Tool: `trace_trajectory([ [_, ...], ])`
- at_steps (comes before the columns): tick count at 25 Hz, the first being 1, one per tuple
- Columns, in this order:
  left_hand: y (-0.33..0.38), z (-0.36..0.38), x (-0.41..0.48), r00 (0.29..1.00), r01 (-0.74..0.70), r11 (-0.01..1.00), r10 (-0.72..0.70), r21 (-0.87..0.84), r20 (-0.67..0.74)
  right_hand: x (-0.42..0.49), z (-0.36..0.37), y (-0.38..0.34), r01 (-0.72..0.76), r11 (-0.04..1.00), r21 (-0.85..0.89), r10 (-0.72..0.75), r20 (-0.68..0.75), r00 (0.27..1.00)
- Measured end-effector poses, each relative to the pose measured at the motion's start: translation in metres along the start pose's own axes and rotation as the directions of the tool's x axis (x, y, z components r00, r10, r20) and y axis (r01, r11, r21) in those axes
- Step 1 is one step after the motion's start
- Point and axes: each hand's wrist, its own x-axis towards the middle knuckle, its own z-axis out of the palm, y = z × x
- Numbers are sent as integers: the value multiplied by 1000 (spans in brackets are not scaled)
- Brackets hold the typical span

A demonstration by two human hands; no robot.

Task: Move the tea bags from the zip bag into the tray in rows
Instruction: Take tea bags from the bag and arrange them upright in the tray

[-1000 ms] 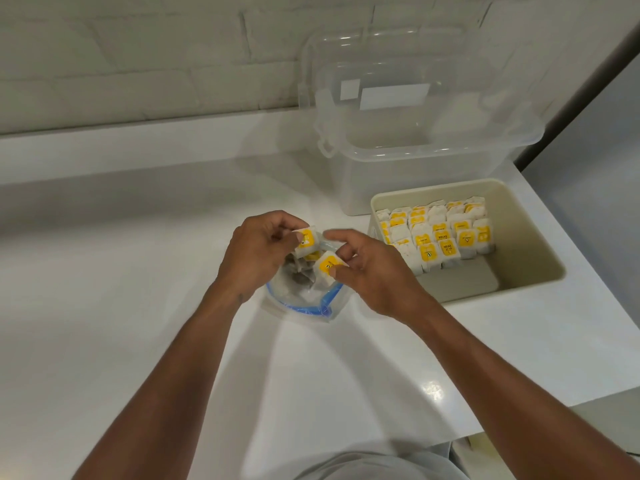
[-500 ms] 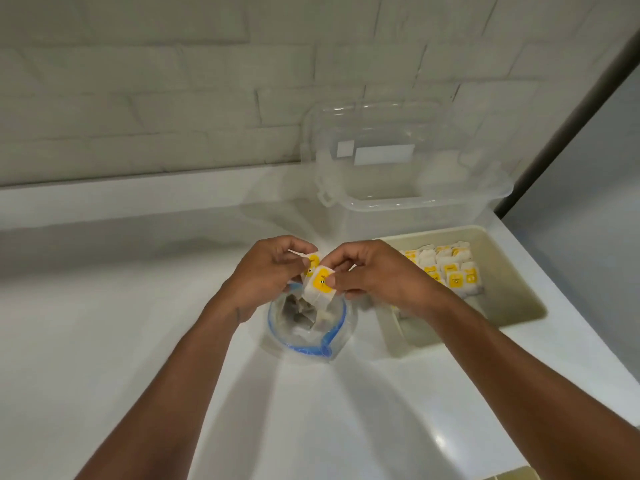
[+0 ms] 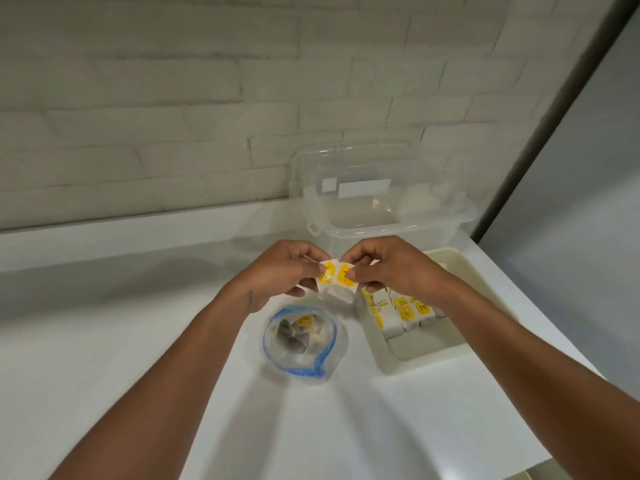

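A person's arms, seen from the head camera: the left forearm [image 3: 194,358] and right forearm [image 3: 519,348] are bare from the frame edge to the wrist. The left hand [image 3: 280,268] and right hand [image 3: 391,265] are likewise bare, thumbnails showing. A small dark mark [image 3: 250,298] runs lengthwise just below the left wrist; its nature cannot be told.

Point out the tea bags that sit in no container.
The two yellow-tagged tea bags pinched between left hand and right hand; the rest lie in the zip bag or the tray.
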Motion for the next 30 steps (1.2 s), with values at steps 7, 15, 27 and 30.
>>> trace_trajectory([
  [7,35,38,20,997,-43,995,38,90,63,-24,-47,22,-6,995,-100,3,-38,999],
  [15,49,133,68,993,-117,925,111,360,38,-40,-139,78,-123,914,-386,131,-7,991],
  [27,23,248,141,998,39,731,8,681,-66,-16,-181,162,111,308,-945,-5,116,993],
  [30,10,252,144,999,47,699,-31,713,-36,-13,-176,166,229,207,-951,39,242,969],
])
